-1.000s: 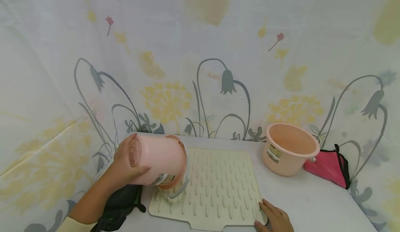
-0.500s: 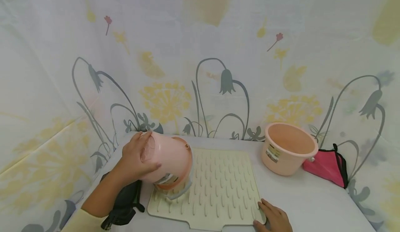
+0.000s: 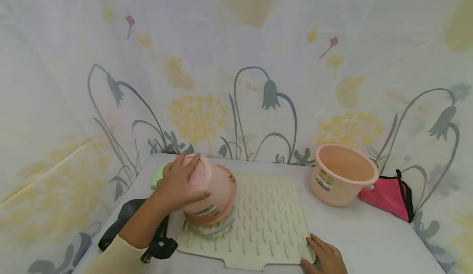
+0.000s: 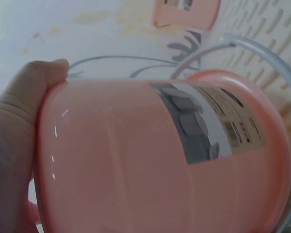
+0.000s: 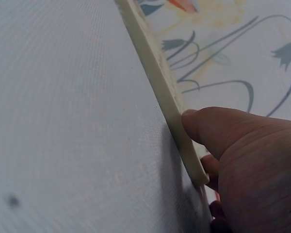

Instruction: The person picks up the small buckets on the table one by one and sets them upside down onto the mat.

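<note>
My left hand grips a pink bucket round its base, fingers and thumb spread over the bottom and side. The bucket tips over with its rim low, above the left part of a cream ridged drying mat; whether rim and mat touch, I cannot tell. A label and the grey handle show in the left wrist view. At the mat's near right corner, my right hand holds the edge, its thumb against the near side and fingers along the right side.
Upright at the back right stands a second peach bucket, beside a pink cloth pouch with black trim. A dark bag with a strap lies under my left forearm. Something green shows behind my left hand. A flower-patterned curtain encloses the table.
My left hand has carried the bucket to the right over the mat and turned its base further upward. The green thing has come into view. My right hand stays at the corner.
</note>
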`<action>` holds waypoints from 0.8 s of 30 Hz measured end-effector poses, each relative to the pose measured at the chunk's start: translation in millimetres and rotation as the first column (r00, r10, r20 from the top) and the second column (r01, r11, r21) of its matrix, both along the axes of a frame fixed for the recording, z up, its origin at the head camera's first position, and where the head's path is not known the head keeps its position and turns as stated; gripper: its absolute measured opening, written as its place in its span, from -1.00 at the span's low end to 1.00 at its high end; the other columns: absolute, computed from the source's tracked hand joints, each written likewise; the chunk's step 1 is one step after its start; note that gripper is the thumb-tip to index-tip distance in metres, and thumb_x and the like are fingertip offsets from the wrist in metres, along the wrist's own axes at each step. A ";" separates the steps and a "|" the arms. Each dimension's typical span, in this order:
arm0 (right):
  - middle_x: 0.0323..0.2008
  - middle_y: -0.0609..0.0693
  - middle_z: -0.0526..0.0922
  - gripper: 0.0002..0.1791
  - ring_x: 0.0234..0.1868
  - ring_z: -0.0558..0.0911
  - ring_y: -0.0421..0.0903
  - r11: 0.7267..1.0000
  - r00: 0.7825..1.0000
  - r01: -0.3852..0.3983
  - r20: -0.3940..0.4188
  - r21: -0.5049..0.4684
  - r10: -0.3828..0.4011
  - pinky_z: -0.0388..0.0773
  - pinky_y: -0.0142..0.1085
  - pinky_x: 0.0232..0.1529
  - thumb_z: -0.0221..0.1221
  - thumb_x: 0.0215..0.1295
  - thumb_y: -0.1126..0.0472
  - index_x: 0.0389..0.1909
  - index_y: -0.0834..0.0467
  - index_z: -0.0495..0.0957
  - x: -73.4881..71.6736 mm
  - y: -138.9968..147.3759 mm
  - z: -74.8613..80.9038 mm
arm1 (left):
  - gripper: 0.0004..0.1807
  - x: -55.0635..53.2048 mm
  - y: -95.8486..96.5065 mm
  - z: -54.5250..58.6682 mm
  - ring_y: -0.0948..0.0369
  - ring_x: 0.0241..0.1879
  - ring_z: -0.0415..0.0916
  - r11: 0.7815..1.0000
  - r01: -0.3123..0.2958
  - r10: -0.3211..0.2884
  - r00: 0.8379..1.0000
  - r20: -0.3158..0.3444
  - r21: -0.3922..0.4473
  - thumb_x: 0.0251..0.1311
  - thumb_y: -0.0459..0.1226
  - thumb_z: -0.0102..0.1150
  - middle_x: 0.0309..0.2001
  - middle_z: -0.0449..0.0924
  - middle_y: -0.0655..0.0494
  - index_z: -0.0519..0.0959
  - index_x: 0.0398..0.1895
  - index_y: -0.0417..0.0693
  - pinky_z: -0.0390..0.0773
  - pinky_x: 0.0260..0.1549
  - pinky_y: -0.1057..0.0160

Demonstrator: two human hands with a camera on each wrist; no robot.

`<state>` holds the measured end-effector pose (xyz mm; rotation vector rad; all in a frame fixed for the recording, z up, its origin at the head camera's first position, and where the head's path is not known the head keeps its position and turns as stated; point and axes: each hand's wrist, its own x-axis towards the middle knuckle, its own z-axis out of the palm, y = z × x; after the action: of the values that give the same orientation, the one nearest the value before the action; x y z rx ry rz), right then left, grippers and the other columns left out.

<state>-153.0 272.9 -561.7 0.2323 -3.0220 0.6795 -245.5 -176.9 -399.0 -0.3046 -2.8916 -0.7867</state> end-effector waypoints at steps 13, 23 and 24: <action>0.29 0.24 0.62 -0.26 0.27 0.59 0.27 1.000 0.999 0.001 -0.054 0.001 -0.001 0.43 0.24 0.24 0.35 0.30 -0.19 0.27 0.31 0.60 2.6 0.4 -4.0 | 0.22 -12.3 31.0 9.0 -0.40 0.57 -0.11 0.990 0.054 -0.049 0.998 0.039 -0.130 -0.04 0.40 0.43 0.71 -0.16 -0.10 0.03 0.70 0.50 0.29 0.03 -0.53; 0.29 0.26 0.61 -0.27 0.27 0.60 0.28 1.000 0.999 -0.015 -0.035 -0.001 0.015 0.44 0.23 0.24 0.35 0.30 -0.17 0.27 0.31 0.59 1.8 0.1 -1.0 | 0.21 -18.5 42.6 6.3 -0.39 0.57 -0.05 0.967 0.162 -0.159 0.987 0.029 -0.195 -0.08 0.41 0.44 0.70 -0.11 -0.09 0.09 0.68 0.51 0.25 0.12 -0.63; 0.29 0.26 0.62 -0.28 0.27 0.60 0.28 1.000 0.999 -0.016 -0.040 -0.002 0.016 0.44 0.24 0.23 0.35 0.30 -0.16 0.26 0.31 0.59 1.9 0.4 -0.7 | 0.20 -19.9 44.3 6.4 -0.39 0.57 -0.05 0.965 0.168 -0.165 0.986 0.034 -0.202 -0.07 0.42 0.43 0.71 -0.11 -0.08 0.09 0.68 0.52 0.24 0.13 -0.63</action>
<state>-151.1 273.2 -562.5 0.2672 -2.9844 0.6705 -265.4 -132.6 -392.6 -0.5721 -2.9972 -0.5143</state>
